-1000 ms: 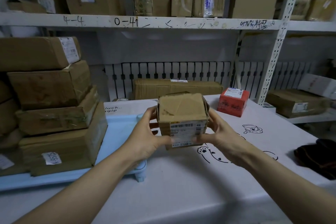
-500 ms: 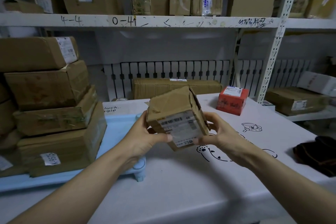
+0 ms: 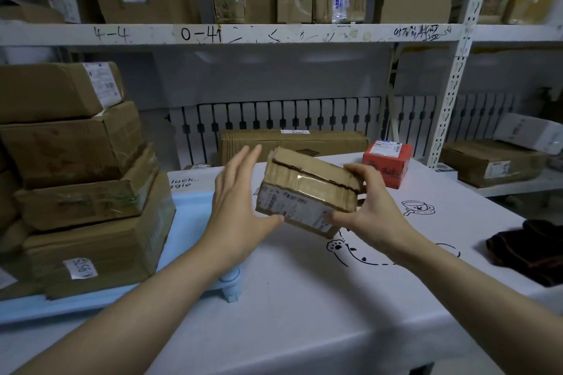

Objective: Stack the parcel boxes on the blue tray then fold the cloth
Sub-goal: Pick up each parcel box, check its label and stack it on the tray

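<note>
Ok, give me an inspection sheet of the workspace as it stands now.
Surface: white table with cartoon drawings.
Job's things: blue tray carries a stack of four boxes; small box held tilted above the table; dark cloth lies crumpled at the table's right edge.
Clutter: red box and long flat box at the back of the table.
Hands: left hand fingers straight, thumb under the small box; right hand grips its right end.
Cables: nothing seen.
Surroundings: shelves with more parcels.
</note>
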The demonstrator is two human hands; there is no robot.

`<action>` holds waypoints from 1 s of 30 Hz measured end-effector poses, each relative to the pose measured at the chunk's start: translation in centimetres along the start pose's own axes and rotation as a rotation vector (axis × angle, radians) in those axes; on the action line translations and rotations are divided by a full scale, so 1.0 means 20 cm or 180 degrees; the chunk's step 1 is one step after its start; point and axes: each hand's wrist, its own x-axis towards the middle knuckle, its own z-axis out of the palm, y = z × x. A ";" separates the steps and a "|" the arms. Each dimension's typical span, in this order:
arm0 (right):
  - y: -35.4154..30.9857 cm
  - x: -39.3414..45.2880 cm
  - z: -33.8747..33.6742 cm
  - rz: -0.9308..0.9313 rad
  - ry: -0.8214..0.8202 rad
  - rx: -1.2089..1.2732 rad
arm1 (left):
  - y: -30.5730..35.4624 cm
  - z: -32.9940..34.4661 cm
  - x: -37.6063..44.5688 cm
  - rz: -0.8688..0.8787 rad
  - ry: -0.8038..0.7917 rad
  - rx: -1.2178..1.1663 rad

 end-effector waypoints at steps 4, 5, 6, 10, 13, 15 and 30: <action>-0.02 0.01 0.00 -0.0374 0.0094 -0.0547 | 0.05 0.01 0.03 0.0696 -0.0060 0.0932; -0.03 0.01 0.00 -0.0466 0.0109 -0.0646 | 0.06 0.02 0.04 0.0814 -0.0073 0.1065; -0.05 0.01 -0.01 -0.0593 0.0125 -0.0738 | 0.07 0.03 0.05 0.0918 -0.0091 0.1176; -0.11 0.00 0.00 -0.1148 0.0126 -0.0948 | 0.10 0.07 0.08 0.1005 -0.0197 0.1345; -0.13 -0.01 -0.01 -0.1267 0.0123 -0.0998 | 0.09 0.08 0.09 0.0945 -0.0102 0.1204; -0.13 -0.01 -0.02 -0.1271 0.0087 -0.0944 | 0.08 0.07 0.09 0.0871 -0.0087 0.1102; -0.08 -0.02 -0.09 -0.0004 -0.0579 -0.0082 | -0.02 0.01 0.06 -0.0729 -0.0697 -0.1672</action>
